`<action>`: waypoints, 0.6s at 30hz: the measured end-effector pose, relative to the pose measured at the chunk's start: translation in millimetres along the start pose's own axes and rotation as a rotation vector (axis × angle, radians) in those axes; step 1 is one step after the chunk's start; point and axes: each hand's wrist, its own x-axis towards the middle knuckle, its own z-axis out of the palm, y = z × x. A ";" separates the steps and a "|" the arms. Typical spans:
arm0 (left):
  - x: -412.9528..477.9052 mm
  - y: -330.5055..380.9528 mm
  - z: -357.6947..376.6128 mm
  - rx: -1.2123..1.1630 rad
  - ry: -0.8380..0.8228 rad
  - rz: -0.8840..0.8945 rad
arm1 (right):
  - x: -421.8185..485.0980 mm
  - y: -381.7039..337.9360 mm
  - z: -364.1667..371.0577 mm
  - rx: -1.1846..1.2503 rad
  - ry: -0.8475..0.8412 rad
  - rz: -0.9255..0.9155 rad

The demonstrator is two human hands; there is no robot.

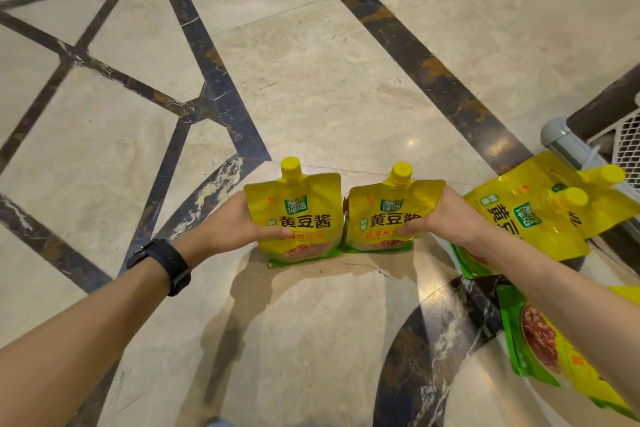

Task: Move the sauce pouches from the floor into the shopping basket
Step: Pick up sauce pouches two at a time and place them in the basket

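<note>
Two yellow sauce pouches with yellow screw caps stand upright side by side on the marble floor. My left hand (239, 218) grips the left pouch (298, 208) by its left edge. My right hand (440, 215) grips the right pouch (384, 215) by its right edge, thumb on the front. To the right, two more pouches (533, 215) lie overlapping on the floor beside the white shopping basket (620, 146), which shows only a mesh corner and a grey rim at the right edge. Another pouch (540, 343) lies under my right forearm.
The floor is beige marble with dark inlaid bands. A black watch (166, 263) sits on my left wrist. A dark wooden edge (602, 104) runs behind the basket. Open floor stretches ahead and to the left.
</note>
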 end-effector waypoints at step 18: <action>-13.1 -40.9 6.0 -0.310 -0.063 -0.452 | 3.2 -10.0 -2.8 -0.027 -0.031 -0.082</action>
